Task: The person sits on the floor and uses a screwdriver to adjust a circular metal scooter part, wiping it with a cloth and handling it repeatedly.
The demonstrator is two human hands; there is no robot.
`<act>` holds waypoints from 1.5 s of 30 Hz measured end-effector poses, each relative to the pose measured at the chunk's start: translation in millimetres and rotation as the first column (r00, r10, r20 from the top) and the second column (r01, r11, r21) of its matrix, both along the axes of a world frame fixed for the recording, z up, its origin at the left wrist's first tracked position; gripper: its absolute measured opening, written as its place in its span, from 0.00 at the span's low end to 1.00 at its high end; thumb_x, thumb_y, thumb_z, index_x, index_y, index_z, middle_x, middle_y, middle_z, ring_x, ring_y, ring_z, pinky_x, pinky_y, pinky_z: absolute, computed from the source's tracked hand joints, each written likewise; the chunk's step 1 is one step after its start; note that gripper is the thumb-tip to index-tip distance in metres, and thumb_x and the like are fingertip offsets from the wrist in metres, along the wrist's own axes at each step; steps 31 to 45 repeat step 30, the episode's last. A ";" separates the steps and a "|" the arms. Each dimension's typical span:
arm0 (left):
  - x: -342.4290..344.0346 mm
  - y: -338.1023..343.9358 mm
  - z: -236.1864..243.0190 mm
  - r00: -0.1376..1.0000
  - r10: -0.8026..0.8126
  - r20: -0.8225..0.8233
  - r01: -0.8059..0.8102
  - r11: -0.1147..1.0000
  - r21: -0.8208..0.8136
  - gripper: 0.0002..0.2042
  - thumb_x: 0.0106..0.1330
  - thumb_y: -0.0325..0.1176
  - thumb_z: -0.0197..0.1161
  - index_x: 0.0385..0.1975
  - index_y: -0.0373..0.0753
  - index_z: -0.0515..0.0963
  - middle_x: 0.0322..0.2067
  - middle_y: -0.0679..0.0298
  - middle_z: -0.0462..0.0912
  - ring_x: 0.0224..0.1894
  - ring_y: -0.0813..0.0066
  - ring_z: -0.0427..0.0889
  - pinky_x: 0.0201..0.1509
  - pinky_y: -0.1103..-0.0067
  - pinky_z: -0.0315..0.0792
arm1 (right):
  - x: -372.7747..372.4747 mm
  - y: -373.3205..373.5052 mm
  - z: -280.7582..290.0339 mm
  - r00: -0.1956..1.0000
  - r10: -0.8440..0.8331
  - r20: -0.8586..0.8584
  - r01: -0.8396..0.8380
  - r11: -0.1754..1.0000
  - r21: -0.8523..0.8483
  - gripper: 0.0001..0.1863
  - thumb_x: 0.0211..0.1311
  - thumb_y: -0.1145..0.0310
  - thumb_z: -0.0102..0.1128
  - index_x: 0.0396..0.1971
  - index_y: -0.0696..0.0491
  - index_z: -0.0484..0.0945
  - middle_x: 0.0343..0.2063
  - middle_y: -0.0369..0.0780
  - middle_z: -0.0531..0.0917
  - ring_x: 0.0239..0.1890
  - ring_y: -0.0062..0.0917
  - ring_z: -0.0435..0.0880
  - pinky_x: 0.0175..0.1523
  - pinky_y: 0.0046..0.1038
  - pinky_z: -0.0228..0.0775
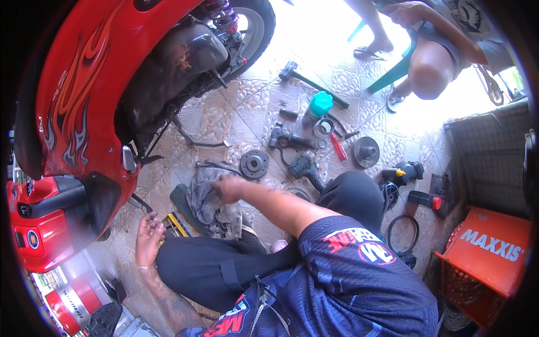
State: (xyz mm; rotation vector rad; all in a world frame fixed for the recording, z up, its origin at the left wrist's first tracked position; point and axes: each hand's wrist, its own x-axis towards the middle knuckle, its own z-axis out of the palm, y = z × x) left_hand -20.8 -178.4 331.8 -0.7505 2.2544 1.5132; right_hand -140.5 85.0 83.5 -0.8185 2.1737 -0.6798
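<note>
My right hand point(227, 189) reaches across to a crumpled grey rag point(209, 196) on the floor, its fingers closed on the cloth. My left hand point(149, 238) is raised beside my left knee, palm up. Its fingers are loosely bent and apart, and I see nothing held in them. Just right of it lies a yellow and black object point(178, 224), partly behind my knee. A dark green flat piece point(188, 209) sticks out from under the rag. Close to my right hand is a round metal disc with a hub point(254, 164).
A red scooter point(84, 101) stands at the left. Across the tiles lie a hammer point(288, 71), a power tool point(306, 168), a teal-capped bottle point(320, 105), a red-handled screwdriver point(338, 147) and a second disc point(366, 152). An orange stand point(483, 241) is at right; another person's leg point(429, 73) is beyond.
</note>
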 end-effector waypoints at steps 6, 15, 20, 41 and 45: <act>-6.7 -10.5 -10.6 0.999 -0.008 0.032 0.006 0.998 0.064 0.32 0.74 0.35 0.71 0.75 0.43 0.65 0.44 0.66 0.80 0.44 0.81 0.80 0.47 0.82 0.76 | 44.5 -30.1 -25.2 0.971 0.234 0.042 -0.238 0.957 0.167 0.36 0.58 0.47 0.74 0.66 0.46 0.81 0.71 0.47 0.72 0.72 0.47 0.73 0.67 0.47 0.77; -29.9 -20.1 -39.4 0.992 0.059 0.114 -0.081 0.976 0.204 0.30 0.76 0.30 0.69 0.74 0.40 0.63 0.42 0.66 0.81 0.41 0.83 0.80 0.43 0.85 0.76 | -17.6 -34.2 -27.6 0.969 0.165 0.186 -0.194 0.969 0.153 0.19 0.63 0.60 0.67 0.52 0.50 0.90 0.53 0.45 0.90 0.57 0.39 0.90 0.59 0.40 0.83; -35.6 -17.9 -36.8 0.974 0.017 0.227 -0.054 0.986 0.159 0.27 0.78 0.32 0.67 0.72 0.40 0.64 0.39 0.66 0.82 0.32 0.86 0.76 0.36 0.87 0.74 | -62.4 13.3 34.4 0.981 -0.083 0.177 0.043 0.975 0.219 0.16 0.62 0.65 0.67 0.48 0.50 0.92 0.52 0.45 0.91 0.55 0.40 0.91 0.55 0.43 0.85; 1.8 -41.3 33.6 0.914 -0.212 0.346 0.144 0.967 0.211 0.30 0.75 0.29 0.67 0.72 0.37 0.60 0.52 0.56 0.84 0.46 0.69 0.86 0.46 0.73 0.83 | -1.0 256.4 250.8 0.714 -0.690 0.119 0.636 0.711 0.300 0.15 0.60 0.60 0.68 0.39 0.54 0.91 0.40 0.49 0.91 0.45 0.45 0.91 0.52 0.45 0.84; 1.8 -41.3 33.6 0.914 -0.212 0.346 0.144 0.967 0.211 0.30 0.75 0.29 0.67 0.72 0.37 0.60 0.52 0.56 0.84 0.46 0.69 0.86 0.46 0.73 0.83 | -1.0 256.4 250.8 0.714 -0.690 0.119 0.636 0.711 0.300 0.15 0.60 0.60 0.68 0.39 0.54 0.91 0.40 0.49 0.91 0.45 0.45 0.91 0.52 0.45 0.84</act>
